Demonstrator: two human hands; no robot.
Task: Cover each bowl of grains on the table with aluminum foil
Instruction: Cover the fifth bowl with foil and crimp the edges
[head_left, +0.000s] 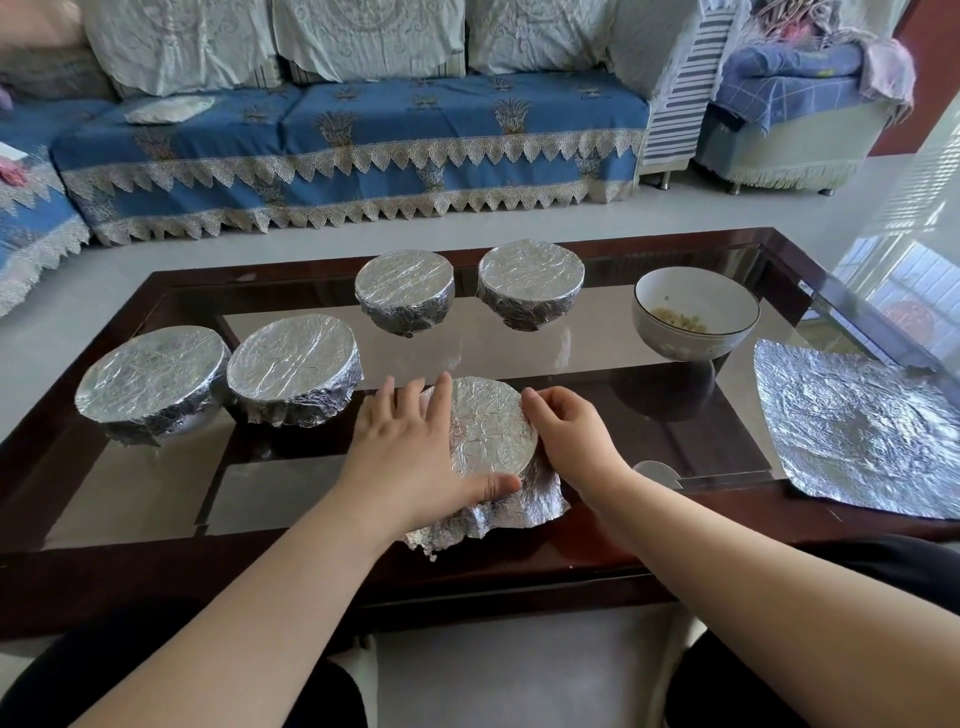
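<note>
Pressing down on a crinkled silver foil sheet (488, 431) stretched flat over a round bowl at the near edge of the dark glass-topped table (675, 431), the left hand (410, 441) lies with straight fingers on its left side while the right hand (566, 426) curls its fingers round the right rim. Four foil-wrapped bowls (296, 371) stand behind. One white ceramic bowl of pale grains (695, 312) sits uncovered, beside a loose wrinkled foil square (857, 431).
</note>
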